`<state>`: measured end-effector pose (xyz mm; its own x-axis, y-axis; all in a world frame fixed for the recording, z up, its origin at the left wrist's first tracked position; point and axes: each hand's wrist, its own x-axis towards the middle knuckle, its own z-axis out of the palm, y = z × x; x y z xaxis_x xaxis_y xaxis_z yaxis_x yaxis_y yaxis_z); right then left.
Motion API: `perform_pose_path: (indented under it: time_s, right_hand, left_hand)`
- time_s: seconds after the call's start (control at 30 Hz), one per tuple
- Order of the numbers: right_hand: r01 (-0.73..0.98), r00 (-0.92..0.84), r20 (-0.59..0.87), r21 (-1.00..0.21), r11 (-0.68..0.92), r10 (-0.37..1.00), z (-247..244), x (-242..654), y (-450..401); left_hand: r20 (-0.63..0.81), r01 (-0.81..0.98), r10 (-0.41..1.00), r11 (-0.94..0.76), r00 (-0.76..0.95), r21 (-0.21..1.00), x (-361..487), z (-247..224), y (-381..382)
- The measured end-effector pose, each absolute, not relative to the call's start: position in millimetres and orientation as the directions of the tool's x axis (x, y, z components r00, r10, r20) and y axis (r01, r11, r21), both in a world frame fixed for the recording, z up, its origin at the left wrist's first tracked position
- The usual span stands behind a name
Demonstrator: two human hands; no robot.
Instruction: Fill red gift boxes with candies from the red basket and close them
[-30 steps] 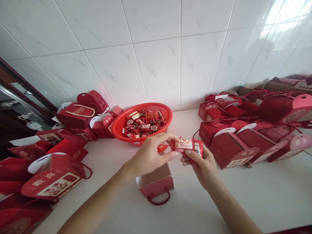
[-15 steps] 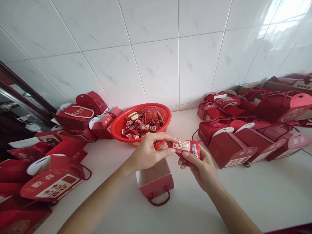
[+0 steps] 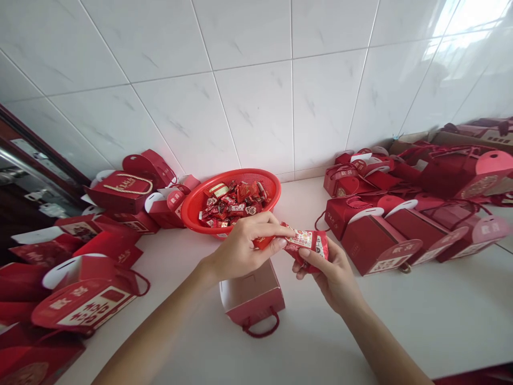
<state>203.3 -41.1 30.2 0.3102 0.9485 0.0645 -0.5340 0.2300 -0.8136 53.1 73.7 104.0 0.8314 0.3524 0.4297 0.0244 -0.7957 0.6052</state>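
My left hand (image 3: 244, 243) is closed, pinching the left end of some red wrapped candies (image 3: 306, 240) with white and gold print. A plain red-orange piece shows between its thumb and fingers. My right hand (image 3: 332, 275) has its thumb and fingers closed round the right end of the same candies. Below both hands stands an open red box (image 3: 256, 305) with a dark red cord handle; the part of its inside that shows is pale. Just behind my left hand is a red plastic basket (image 3: 192, 208) holding several wrapped candies (image 3: 236, 206).
Several red gift boxes (image 3: 92, 299) stand or lean along the left. More red boxes (image 3: 380, 240) are grouped at the right, some with rope handles. A white tiled wall (image 3: 252, 112) rises behind the white tabletop (image 3: 340, 342).
My left hand's fingers have slid slightly right over the candies. My right hand stays nearly still. The whole view has shifted a little.
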Motion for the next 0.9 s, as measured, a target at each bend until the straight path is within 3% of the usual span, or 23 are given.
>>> perform_pose_path:
  time_s: [0.3,0.53,0.73,0.9]
  right_hand:
    - [-0.538,0.293,0.050,-0.817,0.208,0.955,31,202,-41]
    - [-0.527,0.281,0.072,-0.822,0.216,0.957,31,200,-41]
    - [-0.507,0.267,0.098,-0.832,0.226,0.959,31,202,-43]
    - [-0.513,0.302,0.112,-0.818,0.260,0.947,32,201,-43]
  left_hand:
    - [0.426,0.013,0.286,-0.843,0.858,0.538,53,104,75]
    - [0.347,0.126,0.420,-0.769,0.839,0.627,58,110,64]
    - [0.212,0.217,0.552,-0.609,0.806,0.763,60,109,55]
    - [0.228,0.208,0.517,-0.653,0.825,0.728,59,108,54]
